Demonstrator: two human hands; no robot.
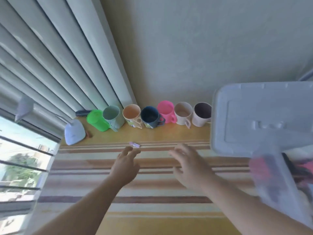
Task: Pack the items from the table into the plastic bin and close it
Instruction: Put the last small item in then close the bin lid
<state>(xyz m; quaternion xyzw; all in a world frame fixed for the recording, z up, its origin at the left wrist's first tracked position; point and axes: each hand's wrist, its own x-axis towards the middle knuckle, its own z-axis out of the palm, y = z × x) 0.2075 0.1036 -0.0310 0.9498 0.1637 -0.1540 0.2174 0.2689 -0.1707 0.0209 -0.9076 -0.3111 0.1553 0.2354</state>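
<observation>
A row of cups stands along the far edge of the table against the wall: a green cup [96,120], a grey-green cup [113,117], an orange cup [132,115], a dark blue cup [151,117], a pink cup [166,111], a beige cup [183,112] and a dark-lined cup [201,114]. The clear plastic bin [277,180] sits at the right with its grey lid [260,116] raised behind it. Both hands hover over the striped cloth, my left hand [126,164] and my right hand [190,164], fingers spread, empty. A small purple piece [135,144] lies just beyond my left fingertips.
A white desk lamp [74,131] stands at the table's far left corner by the vertical blinds [50,65]. A window [22,163] runs along the left side. The striped tablecloth [152,199] covers the near table. Pink and dark items show blurred inside the bin.
</observation>
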